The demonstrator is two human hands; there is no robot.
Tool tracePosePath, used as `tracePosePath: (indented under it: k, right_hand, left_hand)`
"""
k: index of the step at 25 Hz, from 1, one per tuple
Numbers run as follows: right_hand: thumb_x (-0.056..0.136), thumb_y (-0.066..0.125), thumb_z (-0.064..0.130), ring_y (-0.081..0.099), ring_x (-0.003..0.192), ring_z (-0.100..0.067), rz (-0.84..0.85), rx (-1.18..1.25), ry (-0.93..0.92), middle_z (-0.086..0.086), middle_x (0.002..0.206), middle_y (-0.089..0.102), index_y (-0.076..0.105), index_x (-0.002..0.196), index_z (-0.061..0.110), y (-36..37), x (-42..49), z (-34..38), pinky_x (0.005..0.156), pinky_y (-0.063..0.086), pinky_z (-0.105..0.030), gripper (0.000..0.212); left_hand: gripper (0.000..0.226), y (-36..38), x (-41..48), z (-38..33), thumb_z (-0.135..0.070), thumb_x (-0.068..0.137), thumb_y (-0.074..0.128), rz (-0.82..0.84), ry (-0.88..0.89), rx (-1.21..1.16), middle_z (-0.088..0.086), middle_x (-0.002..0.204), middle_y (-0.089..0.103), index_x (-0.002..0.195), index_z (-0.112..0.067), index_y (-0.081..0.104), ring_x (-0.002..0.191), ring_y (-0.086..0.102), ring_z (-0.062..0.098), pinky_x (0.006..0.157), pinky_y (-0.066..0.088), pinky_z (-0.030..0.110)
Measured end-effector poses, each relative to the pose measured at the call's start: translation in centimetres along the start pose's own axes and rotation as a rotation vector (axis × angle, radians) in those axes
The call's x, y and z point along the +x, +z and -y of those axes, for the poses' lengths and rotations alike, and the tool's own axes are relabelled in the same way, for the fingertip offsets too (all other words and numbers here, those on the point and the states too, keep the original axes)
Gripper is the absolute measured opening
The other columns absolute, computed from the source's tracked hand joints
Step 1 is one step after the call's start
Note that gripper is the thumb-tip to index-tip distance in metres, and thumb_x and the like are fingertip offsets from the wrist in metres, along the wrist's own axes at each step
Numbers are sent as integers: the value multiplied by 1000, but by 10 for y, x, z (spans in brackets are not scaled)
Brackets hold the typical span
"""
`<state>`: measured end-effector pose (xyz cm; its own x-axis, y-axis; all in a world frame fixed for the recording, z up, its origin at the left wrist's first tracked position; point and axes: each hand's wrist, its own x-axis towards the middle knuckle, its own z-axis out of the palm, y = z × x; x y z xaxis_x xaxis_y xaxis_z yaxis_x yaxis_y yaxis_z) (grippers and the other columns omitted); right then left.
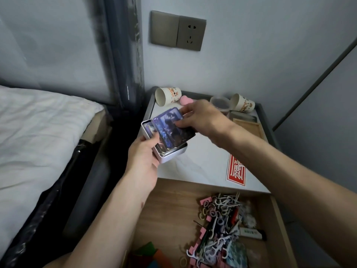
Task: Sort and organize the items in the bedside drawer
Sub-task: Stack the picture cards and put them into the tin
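Your left hand (144, 157) grips the white tin (172, 156) by its near end, at the counter's (202, 157) left edge. Your right hand (201, 118) pinches the purple card stack (170, 128), which is tilted with its lower end inside the tin. In the open drawer (170, 200) below, floss picks (224, 200) and hair ties (207, 206) lie jumbled at the right.

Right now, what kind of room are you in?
Most likely a bedroom: a bed with white bedding lies on the left, a bedside table stands beside it, and its open drawer holds small odds and ends.
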<state>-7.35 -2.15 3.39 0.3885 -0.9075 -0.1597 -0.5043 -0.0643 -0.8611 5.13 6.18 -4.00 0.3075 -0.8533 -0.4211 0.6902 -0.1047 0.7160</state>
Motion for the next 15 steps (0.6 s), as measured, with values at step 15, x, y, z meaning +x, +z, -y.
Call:
tracePosePath:
  k: [15]
  right_hand:
    - [80, 77, 6, 69, 77, -23, -19, -43, 120, -16, 88, 74, 73, 92, 5, -6, -6, -29, 74, 58, -36, 13]
  left_hand:
    - [34, 13, -5, 21, -5, 93, 60, 47, -37, 52, 17, 114, 71, 127, -4, 59, 102, 70, 34, 95, 52, 55]
